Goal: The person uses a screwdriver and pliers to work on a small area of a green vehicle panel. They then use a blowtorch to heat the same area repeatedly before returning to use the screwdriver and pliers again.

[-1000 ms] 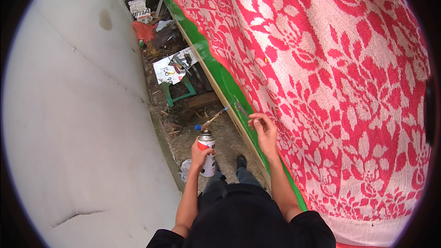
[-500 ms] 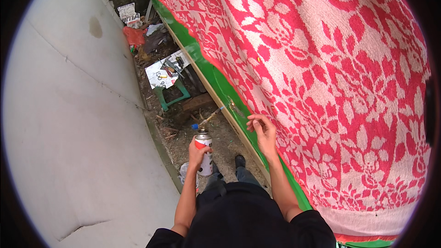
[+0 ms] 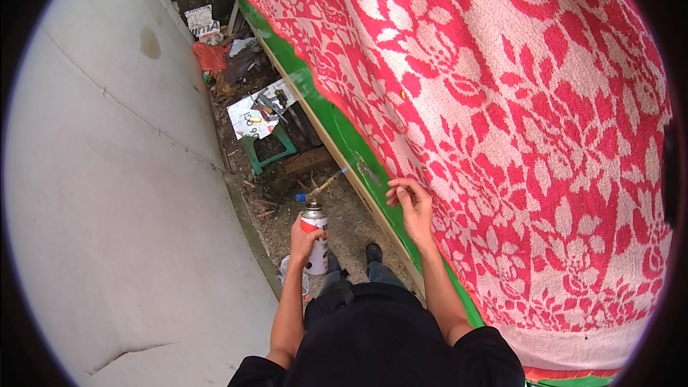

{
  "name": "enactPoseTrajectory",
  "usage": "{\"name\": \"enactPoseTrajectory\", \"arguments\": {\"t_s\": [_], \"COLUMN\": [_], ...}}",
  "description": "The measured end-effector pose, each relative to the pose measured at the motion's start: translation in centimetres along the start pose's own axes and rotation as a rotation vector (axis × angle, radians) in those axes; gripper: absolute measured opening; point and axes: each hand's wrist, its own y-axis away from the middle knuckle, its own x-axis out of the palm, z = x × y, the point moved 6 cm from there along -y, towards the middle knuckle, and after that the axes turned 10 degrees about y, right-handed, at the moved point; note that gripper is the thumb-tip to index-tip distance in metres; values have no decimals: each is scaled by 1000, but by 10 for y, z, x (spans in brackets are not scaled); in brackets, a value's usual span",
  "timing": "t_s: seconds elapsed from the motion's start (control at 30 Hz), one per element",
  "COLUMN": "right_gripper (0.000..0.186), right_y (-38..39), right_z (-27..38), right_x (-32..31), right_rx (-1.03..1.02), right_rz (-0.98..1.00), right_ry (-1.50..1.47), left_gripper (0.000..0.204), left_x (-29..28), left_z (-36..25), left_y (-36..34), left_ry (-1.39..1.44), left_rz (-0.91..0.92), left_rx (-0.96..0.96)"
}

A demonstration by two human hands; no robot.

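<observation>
My left hand point(image 3: 304, 238) is wrapped around the white and red can of a gas blowtorch point(image 3: 316, 252). The can is upright, its blue knob to the left and its brass-coloured nozzle slanting up to the right. A pale blue spot shows at the nozzle tip, close to the wooden edge of a green surface point(image 3: 345, 131). On that surface, just beyond the tip, is a greyish, shiny patch point(image 3: 368, 171). My right hand point(image 3: 413, 206) hovers over the green strip beside the towel's edge, fingers loosely bent and thumb apart, holding nothing I can see.
A red and pale floral towel point(image 3: 516, 136) covers most of the green surface on the right. A whitish wall point(image 3: 129, 186) bounds the left. Between them, a green stool point(image 3: 269, 154) stands by a white board point(image 3: 251, 120) with hand tools; rubbish and a red bag point(image 3: 209, 56) lie beyond.
The blowtorch and my left hand have shifted slightly left, drawing the nozzle tip a little away from the grey patch. My right hand has hardly moved.
</observation>
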Motion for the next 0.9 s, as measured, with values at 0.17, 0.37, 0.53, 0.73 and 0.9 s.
{"name": "enactPoseTrajectory", "arguments": {"t_s": [0.17,0.37,0.53,0.73,0.9], "right_gripper": [19,20,20,20,20], "right_y": [-2,-1,-1,-1,-2], "right_z": [0,-1,0,-3,-3], "right_x": [-1,0,1,0,-1], "right_rx": [9,3,16,10,-3], "right_rz": [6,16,21,23,22], "right_ry": [-3,-15,-18,-37,-40], "left_gripper": [43,42,43,45,47], "left_x": [0,1,5,5,7], "left_z": [-1,-3,-11,-4,-4], "left_y": [-1,-4,-10,-13,-16], "left_ry": [-7,-48,-97,-147,-116], "left_rz": [-3,7,8,12,16], "left_rx": [14,-6,38,7,41]}}
